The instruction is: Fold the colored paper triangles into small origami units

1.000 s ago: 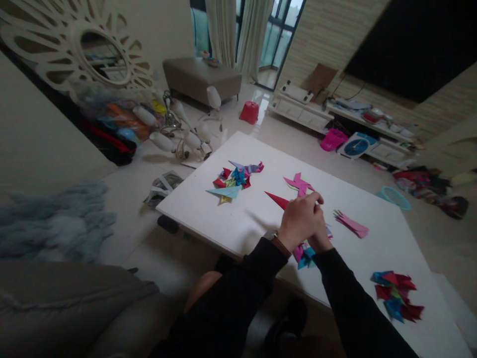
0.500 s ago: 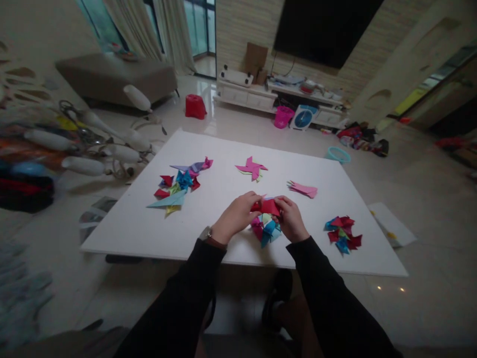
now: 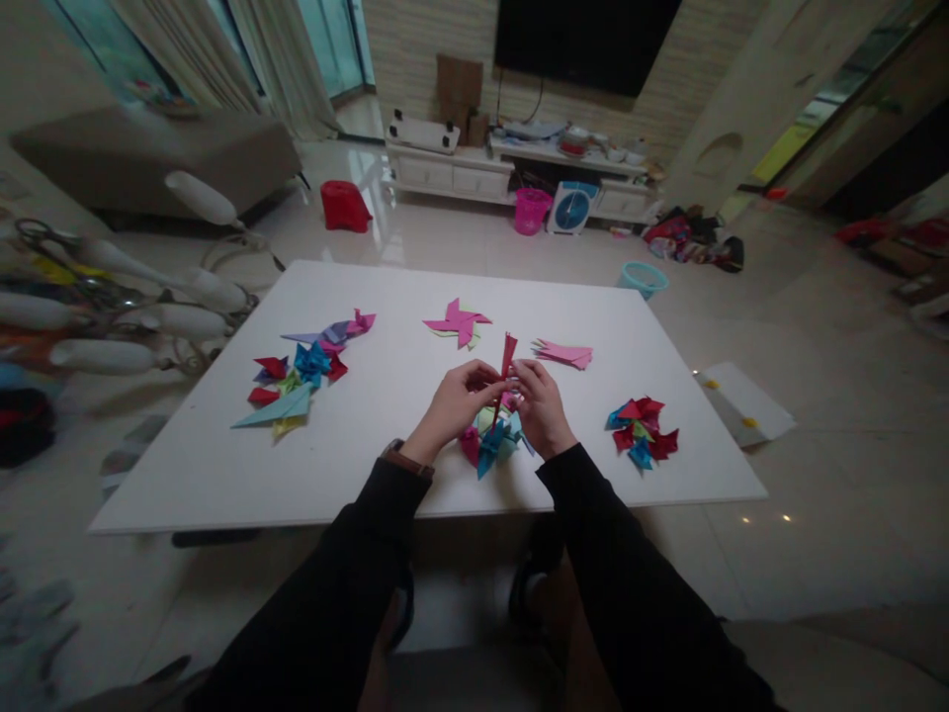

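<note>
Red paper [image 3: 508, 354] held between both hands

From my remote station I view two black sleeves [image 3: 363, 583] crossing the near edge of the white bench [image 3: 333, 485]. Just beyond that edge lies a multicoloured paper cluster [image 3: 487, 460], partly covered by the hands. To its right, well apart, lies a red-and-blue cluster [image 3: 644, 435]. Above the covered cluster, the left hand [image 3: 461, 400] and the right hand [image 3: 541, 403] are close together, their fingers pinched on the red paper. It stands nearly upright, edge toward my camera; I cannot tell whether its lower end touches the cluster. Well to the left I locate a mixed paper group [image 3: 312, 363]. Farther out lie a pink paper stack [image 3: 567, 355] and a pink pinwheel shape [image 3: 458, 322]. Past the bench, on the floor, I register a red stool [image 3: 345, 206] and a pink bin [image 3: 531, 212]
</note>
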Demonstrator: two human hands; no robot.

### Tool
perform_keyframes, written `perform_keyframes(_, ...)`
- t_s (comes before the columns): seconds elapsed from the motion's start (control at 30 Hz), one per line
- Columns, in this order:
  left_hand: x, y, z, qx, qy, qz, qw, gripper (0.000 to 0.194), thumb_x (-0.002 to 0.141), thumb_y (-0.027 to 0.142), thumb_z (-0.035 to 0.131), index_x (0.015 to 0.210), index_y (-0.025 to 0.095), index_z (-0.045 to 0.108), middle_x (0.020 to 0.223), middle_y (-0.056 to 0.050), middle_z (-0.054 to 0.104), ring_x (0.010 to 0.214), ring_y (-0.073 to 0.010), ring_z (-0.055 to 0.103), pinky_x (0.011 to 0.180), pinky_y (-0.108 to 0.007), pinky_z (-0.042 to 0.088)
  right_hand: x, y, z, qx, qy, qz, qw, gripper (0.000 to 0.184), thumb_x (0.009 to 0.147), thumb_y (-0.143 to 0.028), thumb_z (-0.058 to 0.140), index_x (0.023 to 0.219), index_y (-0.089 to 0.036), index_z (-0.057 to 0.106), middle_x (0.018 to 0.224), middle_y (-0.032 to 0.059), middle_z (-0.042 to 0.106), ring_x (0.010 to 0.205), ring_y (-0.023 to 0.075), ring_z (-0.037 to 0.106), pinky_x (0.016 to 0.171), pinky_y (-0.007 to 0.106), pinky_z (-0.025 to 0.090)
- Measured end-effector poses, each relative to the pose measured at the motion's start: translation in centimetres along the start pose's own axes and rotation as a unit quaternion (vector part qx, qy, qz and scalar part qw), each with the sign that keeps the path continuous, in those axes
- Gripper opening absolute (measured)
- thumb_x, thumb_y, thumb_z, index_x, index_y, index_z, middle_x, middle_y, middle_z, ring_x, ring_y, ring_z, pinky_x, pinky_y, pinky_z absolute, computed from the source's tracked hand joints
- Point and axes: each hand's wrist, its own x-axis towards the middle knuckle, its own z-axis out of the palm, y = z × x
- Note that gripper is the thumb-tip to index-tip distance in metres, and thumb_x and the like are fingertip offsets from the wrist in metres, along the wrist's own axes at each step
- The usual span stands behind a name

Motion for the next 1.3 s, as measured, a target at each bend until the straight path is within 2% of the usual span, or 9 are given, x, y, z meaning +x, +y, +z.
perform_keyframes(0.13, 0.2, -0.3, 1.2, -0.071, 0.009, -0.022, 0.997, 0.038, 0.071, 0.044, 0.084, 0.087, 0.015, 0.066, 0.078, -0.004, 0.071, 0.073, -0.0154, 0.068, 0.07, -0.029, 0.059, -0.6, 0.1, -0.4, -0.036, 0.012, -0.031, 0.999, 0.037, 0.061, -0.037, 0.086, 0.087, -0.022, 0.064, 0.087, -0.0034, 0.063, 0.073, 0.0105, 0.058, 0.058, 0.021, 0.043)
perform_keyframes(0.27, 0.4, -0.5, 1.8, -0.076, 0.014, -0.017, 0.997, 0.037, 0.069, 0.041, 0.086, 0.086, 0.015, 0.067, 0.077, -0.003, 0.071, 0.073, -0.0154, 0.068, 0.07, -0.029, 0.059, -0.4, 0.0, -0.7, -0.029, 0.03, -0.031, 0.999, 0.035, 0.063, -0.037, 0.085, 0.085, -0.021, 0.063, 0.083, -0.0041, 0.063, 0.069, 0.0099, 0.057, 0.056, 0.021, 0.04)
perform_keyframes(0.43, 0.9, -0.6, 2.1, -0.102, 0.053, -0.025, 0.993, 0.039, 0.066, 0.039, 0.088, 0.087, 0.014, 0.067, 0.077, -0.004, 0.072, 0.071, -0.0154, 0.069, 0.068, -0.029, 0.059, 0.2, 0.1, -0.6, -0.006, 0.053, -0.037, 0.998, 0.034, 0.064, -0.039, 0.083, 0.082, -0.022, 0.06, 0.077, -0.005, 0.061, 0.069, 0.0111, 0.059, 0.057, 0.022, 0.041)
perform_keyframes(0.57, 1.1, -0.7, 2.0, -0.126, 0.076, -0.034, 0.989, 0.044, 0.063, 0.041, 0.09, 0.088, 0.014, 0.065, 0.074, -0.004, 0.072, 0.067, -0.0155, 0.069, 0.069, -0.031, 0.06, 0.4, 0.3, -0.4, 0.004, 0.057, -0.031, 0.998, 0.03, 0.065, -0.037, 0.079, 0.081, -0.022, 0.058, 0.076, -0.0053, 0.061, 0.068, 0.0112, 0.059, 0.056, 0.021, 0.04)
perform_keyframes(0.73, 1.1, -0.6, 1.7, -0.117, 0.084, -0.039, 0.989, 0.045, 0.063, 0.04, 0.09, 0.089, 0.013, 0.065, 0.072, -0.004, 0.072, 0.065, -0.0153, 0.069, 0.068, -0.03, 0.059, 0.6, 1.0, -0.3, -0.015, 0.038, -0.057, 0.998, 0.023, 0.063, -0.029, 0.076, 0.076, -0.021, 0.058, 0.077, -0.0044, 0.063, 0.069, 0.011, 0.058, 0.059, 0.022, 0.045)
perform_keyframes(0.9, 1.0, -0.6, 1.5, -0.118, 0.117, -0.031, 0.986, 0.042, 0.064, 0.04, 0.088, 0.086, 0.015, 0.063, 0.073, -0.002, 0.07, 0.065, -0.0138, 0.068, 0.068, -0.029, 0.058, 0.9, 1.5, -0.5, -0.024, 0.085, -0.069, 0.994, 0.023, 0.064, -0.031, 0.073, 0.075, -0.021, 0.054, 0.075, -0.0045, 0.063, 0.064, 0.0107, 0.057, 0.056, 0.022, 0.045)
perform_keyframes(1.0, 0.9, -0.5, 1.3, -0.115, 0.133, -0.032, 0.984, 0.041, 0.063, 0.039, 0.088, 0.086, 0.015, 0.063, 0.071, -0.001, 0.068, 0.064, -0.0134, 0.067, 0.068, -0.029, 0.058, 0.8, 1.5, -0.5, -0.02, 0.09, -0.069, 0.993, 0.024, 0.064, -0.031, 0.073, 0.073, -0.021, 0.052, 0.073, -0.0049, 0.062, 0.063, 0.0106, 0.058, 0.057, 0.022, 0.046)
perform_keyframes(1.17, 1.1, -0.5, 1.0, -0.126, 0.16, -0.012, 0.979, 0.039, 0.065, 0.036, 0.085, 0.087, 0.014, 0.061, 0.074, -0.002, 0.07, 0.066, -0.0135, 0.067, 0.066, -0.028, 0.057, 0.8, 1.5, -0.3, 0.004, 0.088, -0.063, 0.994, 0.025, 0.063, -0.031, 0.072, 0.073, -0.021, 0.051, 0.066, -0.0065, 0.059, 0.058, 0.009, 0.055, 0.052, 0.02, 0.042)
perform_keyframes(1.3, 1.4, -0.8, 0.9, -0.134, 0.174, -0.027, 0.975, 0.037, 0.062, 0.028, 0.08, 0.09, 0.016, 0.059, 0.071, 0.0, 0.07, 0.061, -0.0127, 0.065, 0.065, -0.027, 0.056, 0.8, 1.4, -0.1, 0.009, 0.101, -0.057, 0.993, 0.024, 0.062, -0.031, 0.071, 0.072, -0.022, 0.051, 0.061, -0.0083, 0.055, 0.053, 0.0074, 0.05, 0.05, 0.019, 0.04)
